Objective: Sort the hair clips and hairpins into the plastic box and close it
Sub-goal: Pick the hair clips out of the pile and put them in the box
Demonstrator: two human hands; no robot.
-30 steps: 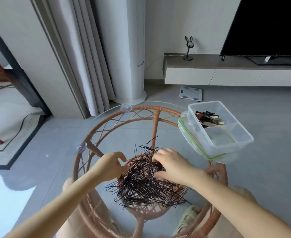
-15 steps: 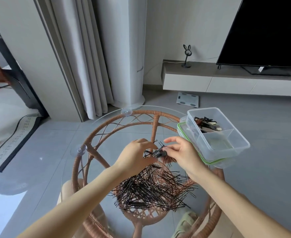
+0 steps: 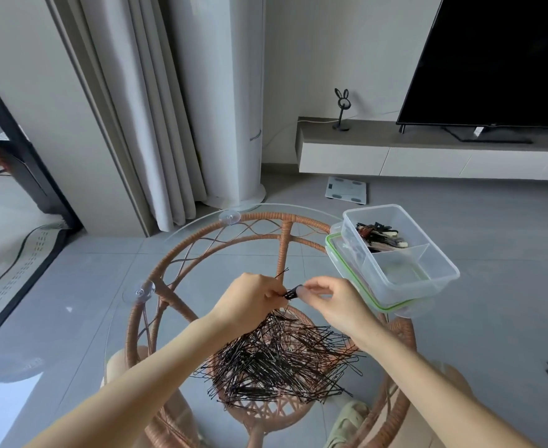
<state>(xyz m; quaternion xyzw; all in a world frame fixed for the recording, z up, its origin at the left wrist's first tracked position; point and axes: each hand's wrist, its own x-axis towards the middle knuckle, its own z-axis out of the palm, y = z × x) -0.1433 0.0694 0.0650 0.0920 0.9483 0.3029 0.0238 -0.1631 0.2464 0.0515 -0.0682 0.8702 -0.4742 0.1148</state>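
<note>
A big pile of black hairpins (image 3: 279, 360) lies on the round glass tabletop (image 3: 182, 253). Just above the pile, my left hand (image 3: 250, 302) and my right hand (image 3: 334, 302) pinch a small bunch of hairpins (image 3: 290, 294) between their fingertips. A clear plastic box (image 3: 440, 273) with a divider stands at the table's right edge, on its green-rimmed lid (image 3: 334, 253). Several hair clips (image 3: 379, 237) lie in the box's far compartment. The near compartment looks bare.
The glass top rests on a rattan frame (image 3: 285, 240) with suction cups (image 3: 141, 291). Beyond it on the grey floor are a white scale (image 3: 347, 190), curtains, a white column unit, and a low TV cabinet (image 3: 427, 156) with a black screen.
Both hands rose from the pile with a small bunch of hairpins and now hold it between them above the pile. The view shifted slightly downward.
</note>
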